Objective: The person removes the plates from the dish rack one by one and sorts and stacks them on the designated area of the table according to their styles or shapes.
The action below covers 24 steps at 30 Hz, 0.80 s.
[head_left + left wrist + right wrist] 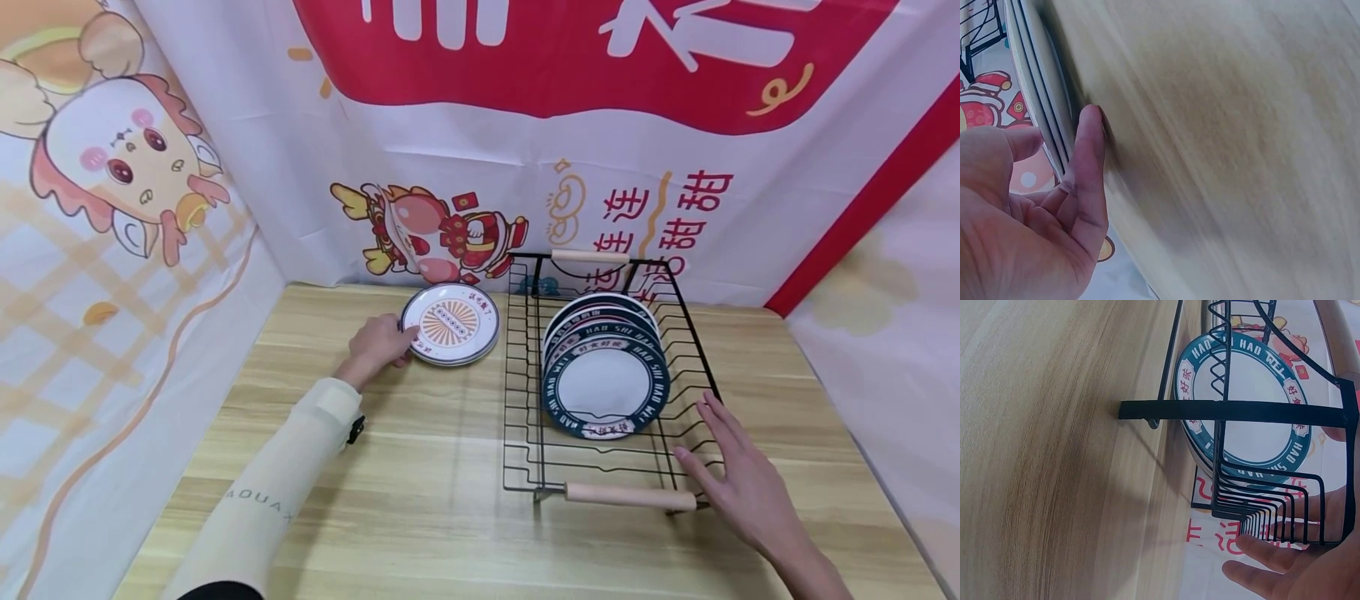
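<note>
My left hand [378,342] grips the left rim of a short stack of small white plates [450,323] with a dark rim line and an orange sunburst print. In the left wrist view, its thumb lies against the top of the plates [1034,81] and a finger reaches between them and the table. My right hand [753,487] rests at the near right corner of a black wire dish rack [630,497], fingers fairly straight along its side. Inside the rack, several larger plates with teal patterned rims [603,387] stand leaning one behind another.
The rack has pale wooden handles, including one at the far end [590,256]. The wood-grain table [435,500] meets a printed cloth backdrop [420,142] at the back and sides. Bare tabletop lies in front of the small plates.
</note>
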Available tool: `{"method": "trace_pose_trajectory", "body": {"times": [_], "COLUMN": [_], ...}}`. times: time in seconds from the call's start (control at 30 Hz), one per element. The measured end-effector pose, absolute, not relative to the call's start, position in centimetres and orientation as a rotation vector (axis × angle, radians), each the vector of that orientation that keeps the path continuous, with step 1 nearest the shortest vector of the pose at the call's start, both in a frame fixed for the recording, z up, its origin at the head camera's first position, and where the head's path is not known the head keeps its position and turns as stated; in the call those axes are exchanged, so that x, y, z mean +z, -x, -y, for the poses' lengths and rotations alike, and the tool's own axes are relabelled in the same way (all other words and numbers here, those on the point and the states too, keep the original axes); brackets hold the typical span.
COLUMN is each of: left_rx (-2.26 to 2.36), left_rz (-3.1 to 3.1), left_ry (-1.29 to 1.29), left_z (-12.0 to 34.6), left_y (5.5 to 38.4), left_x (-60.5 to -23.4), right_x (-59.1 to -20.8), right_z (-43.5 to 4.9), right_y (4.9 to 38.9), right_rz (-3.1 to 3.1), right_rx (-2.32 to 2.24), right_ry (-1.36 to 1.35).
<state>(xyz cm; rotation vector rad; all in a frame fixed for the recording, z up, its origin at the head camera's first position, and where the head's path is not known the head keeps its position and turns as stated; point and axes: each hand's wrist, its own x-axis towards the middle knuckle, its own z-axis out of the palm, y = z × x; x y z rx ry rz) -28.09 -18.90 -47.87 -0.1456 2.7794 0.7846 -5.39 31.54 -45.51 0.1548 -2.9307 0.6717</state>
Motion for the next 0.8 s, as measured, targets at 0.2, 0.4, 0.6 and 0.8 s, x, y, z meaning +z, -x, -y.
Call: {"method": "trace_pose_trajectory", "body": {"times": [0.2, 0.4, 0.6, 0.8], "left_rx": [0.725, 0.641, 0.664, 0.722], "left_rz": [-2.848, -3.036, -3.157, -3.154], "left_ry": [0.152, 0.102, -0.106, -0.48], "left_z": [19.2, 18.1, 14.6, 10.2], "left_y": [28.0, 28.0, 26.6, 24.0], "left_x": [-47.4, -45.7, -42.4, -39.2], "right_x": [-45.4, -45.4, -45.4, -45.4], "right_z": [-31.5, -31.5, -31.4, -31.5], "right_y": [5.4, 5.3, 5.3, 5.5], "right_rz": [2.931, 2.938, 2.944, 2.949], "right_rx": [0.676, 0.671, 0.662, 0.667], "right_ry": [-0.158, -0.152, -0.144, -0.148]}}
